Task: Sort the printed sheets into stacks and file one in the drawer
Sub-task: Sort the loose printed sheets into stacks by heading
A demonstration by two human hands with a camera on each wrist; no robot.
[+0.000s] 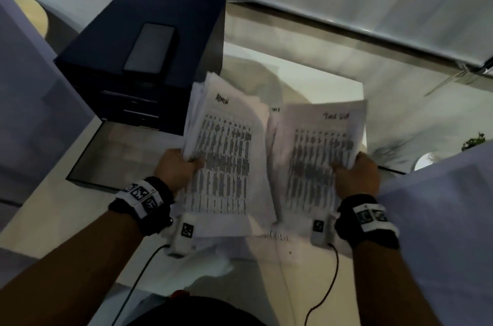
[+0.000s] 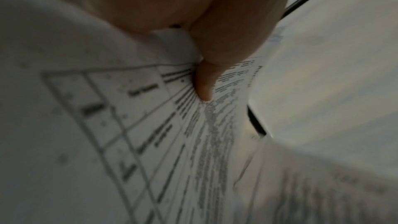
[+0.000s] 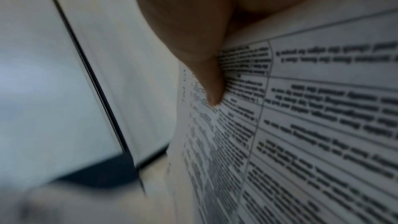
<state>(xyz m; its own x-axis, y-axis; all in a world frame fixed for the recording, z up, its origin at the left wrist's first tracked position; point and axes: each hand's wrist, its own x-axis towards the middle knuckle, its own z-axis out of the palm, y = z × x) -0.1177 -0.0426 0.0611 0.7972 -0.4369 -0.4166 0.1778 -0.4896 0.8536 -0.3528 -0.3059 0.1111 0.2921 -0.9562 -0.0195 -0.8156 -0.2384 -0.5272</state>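
A thick stack of printed sheets, table-printed and hand-marked "ADMIN" at its top, is held up on the left. Just beside it on the right is a thinner stack, its handwritten heading blurred. The dark blue drawer unit stands far left, drawers closed.

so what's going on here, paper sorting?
Yes. A person holds two bundles of printed sheets over the table. The left hand grips a thick stack headed "ADMIN"; the right hand pinches a thinner stack with a blurred heading. The dark drawer cabinet, with a phone on top, stands to the left.
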